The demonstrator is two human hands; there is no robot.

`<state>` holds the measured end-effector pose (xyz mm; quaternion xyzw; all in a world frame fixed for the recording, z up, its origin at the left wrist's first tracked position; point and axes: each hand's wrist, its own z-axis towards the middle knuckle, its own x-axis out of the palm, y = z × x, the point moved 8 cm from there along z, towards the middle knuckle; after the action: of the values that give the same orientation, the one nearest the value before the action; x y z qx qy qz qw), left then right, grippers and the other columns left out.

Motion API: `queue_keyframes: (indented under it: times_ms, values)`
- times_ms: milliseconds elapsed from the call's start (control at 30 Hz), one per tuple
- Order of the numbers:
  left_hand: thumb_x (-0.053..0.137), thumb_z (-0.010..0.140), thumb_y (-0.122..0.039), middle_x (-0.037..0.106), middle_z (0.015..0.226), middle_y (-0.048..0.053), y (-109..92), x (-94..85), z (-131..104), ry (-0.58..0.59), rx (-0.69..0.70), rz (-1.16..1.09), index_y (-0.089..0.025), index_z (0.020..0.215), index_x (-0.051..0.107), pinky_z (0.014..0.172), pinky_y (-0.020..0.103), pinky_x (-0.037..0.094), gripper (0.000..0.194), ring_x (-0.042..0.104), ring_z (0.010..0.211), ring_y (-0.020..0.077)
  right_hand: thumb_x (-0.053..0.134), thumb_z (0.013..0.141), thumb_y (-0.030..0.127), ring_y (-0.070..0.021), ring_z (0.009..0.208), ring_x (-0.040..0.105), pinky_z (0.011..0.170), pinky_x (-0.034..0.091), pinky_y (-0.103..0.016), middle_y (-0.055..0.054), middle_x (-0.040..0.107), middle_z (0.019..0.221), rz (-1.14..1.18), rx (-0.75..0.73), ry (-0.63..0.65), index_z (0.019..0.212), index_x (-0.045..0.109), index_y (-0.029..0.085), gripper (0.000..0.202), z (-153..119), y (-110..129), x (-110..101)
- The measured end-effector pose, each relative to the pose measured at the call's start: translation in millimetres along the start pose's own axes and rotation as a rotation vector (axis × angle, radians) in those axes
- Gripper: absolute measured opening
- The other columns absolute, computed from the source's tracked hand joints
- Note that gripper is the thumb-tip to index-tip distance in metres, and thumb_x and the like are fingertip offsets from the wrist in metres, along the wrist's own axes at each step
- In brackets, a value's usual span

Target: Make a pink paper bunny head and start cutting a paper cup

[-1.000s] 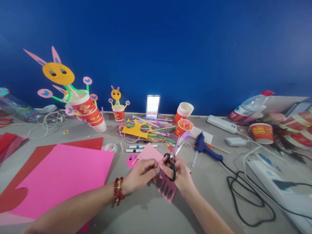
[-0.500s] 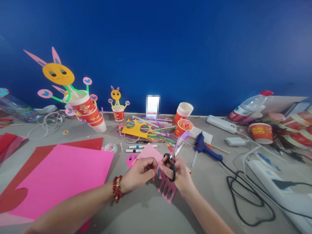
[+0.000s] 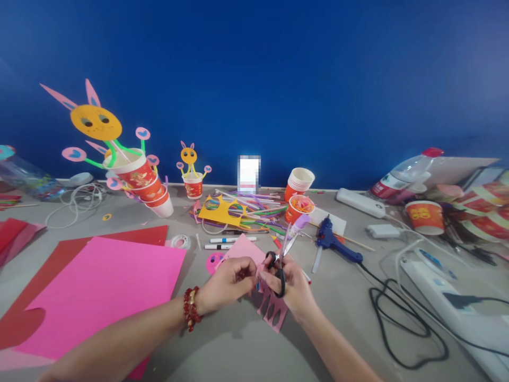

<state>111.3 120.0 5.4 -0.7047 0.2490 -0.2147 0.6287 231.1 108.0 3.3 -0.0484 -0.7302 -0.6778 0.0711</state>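
Now gripping black-handled scissors [image 3: 280, 286], pinching a small pink paper piece [image 3: 259, 268] with right fingers [image 3: 272, 281], lower centre of frame; curling left fingers [image 3: 243, 287] beside it, not revealing any grasp. Already showing ovals cut from the pink strip [image 3: 282, 312]; seemingly leaving that piece unfinished.

Nothing legible: blurred gold marks [image 3: 422, 214] on the orange paper cup [image 3: 436, 225], pale lettering [image 3: 380, 188] on the red bottle label [image 3: 391, 182]

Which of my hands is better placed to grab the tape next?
Probably your left hand: it's nearer the tape, while your right hand holds the scissors. Your left may be pinching a pink piece, though; I can't tell.
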Motion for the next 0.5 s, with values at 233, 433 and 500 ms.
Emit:
queue_keyframes:
  times_ms: [233, 433, 500]
  values:
    - [0.057, 0.087, -0.033, 0.052, 0.064, -0.003, -3.4, -4.5, -0.5, -0.043, 0.03, -0.031, -0.017, 0.075, 0.049, 0.052, 0.019, 0.038, 0.021, 0.049, 0.056, 0.0094, 0.083, 0.066, 0.036, -0.0143, 0.065, 0.053, 0.06, 0.043, -0.026, 0.002, 0.057, 0.073, -0.046, -0.027, -0.051, 0.079, 0.055, 0.021, 0.034, -1.6, 7.7, -1.8]
    - [0.058, 0.089, -0.037, 0.056, 0.076, 0.001, -39.6, -32.3, -8.5, -0.298, 0.218, -0.066, -0.016, 0.079, 0.056, 0.059, 0.021, 0.039, 0.023, 0.049, 0.065, 0.011, 0.07, 0.078, 0.056, -0.0152, 0.064, 0.047, 0.061, 0.041, -0.027, 0.002, 0.05, 0.068, -0.123, -0.059, 0.009, 0.076, 0.054, 0.021, 0.039, -6.5, 7.2, 8.4]
    - [0.058, 0.089, -0.038, 0.061, 0.087, 0.005, -51.8, -39.9, -12.5, -0.367, 0.268, -0.11, -0.017, 0.081, 0.057, 0.067, 0.024, 0.043, 0.023, 0.055, 0.076, 0.0143, 0.064, 0.08, 0.061, -0.0148, 0.063, 0.046, 0.059, 0.039, -0.026, 0.001, 0.049, 0.068, -0.142, -0.041, 0.09, 0.077, 0.053, 0.02, 0.043, -9.9, -0.5, 17.8]
